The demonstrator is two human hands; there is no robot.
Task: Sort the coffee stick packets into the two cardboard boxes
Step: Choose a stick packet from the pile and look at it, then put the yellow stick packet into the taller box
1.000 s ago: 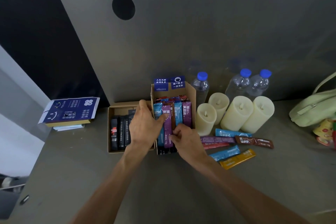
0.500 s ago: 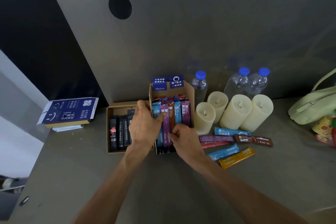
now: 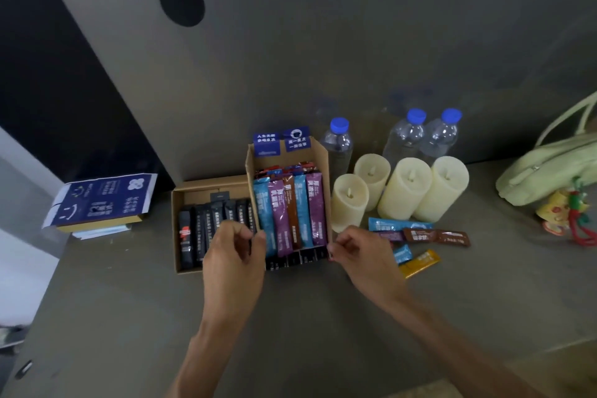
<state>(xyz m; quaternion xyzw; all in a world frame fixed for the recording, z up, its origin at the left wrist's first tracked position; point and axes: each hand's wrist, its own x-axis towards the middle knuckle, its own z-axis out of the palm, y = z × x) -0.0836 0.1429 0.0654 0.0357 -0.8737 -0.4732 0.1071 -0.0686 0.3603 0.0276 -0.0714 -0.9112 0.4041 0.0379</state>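
Two open cardboard boxes stand side by side at the back of the table. The low left box (image 3: 210, 182) holds several black stick packets (image 3: 206, 229). The taller right box (image 3: 319, 152) holds several coloured packets (image 3: 300, 210) standing in a row. My left hand (image 3: 235, 255) pinches the right box's front left wall with curled fingers. My right hand (image 3: 365, 255) pinches at its front right corner. Loose packets lie right of the box: a blue packet (image 3: 400, 224), a brown packet (image 3: 436, 236) and a yellow packet (image 3: 420, 263), partly hidden behind my right hand.
Several cream candles (image 3: 407, 187) stand right of the boxes, with three blue-capped water bottles (image 3: 337, 142) behind them. A pale green bag (image 3: 549, 165) with a charm lies at the far right. A blue-covered stack of papers (image 3: 103, 200) sits at the left edge.
Both hands have left the purple packet in the middle of the right box and moved apart to the box's front corners. The view has shifted slightly.
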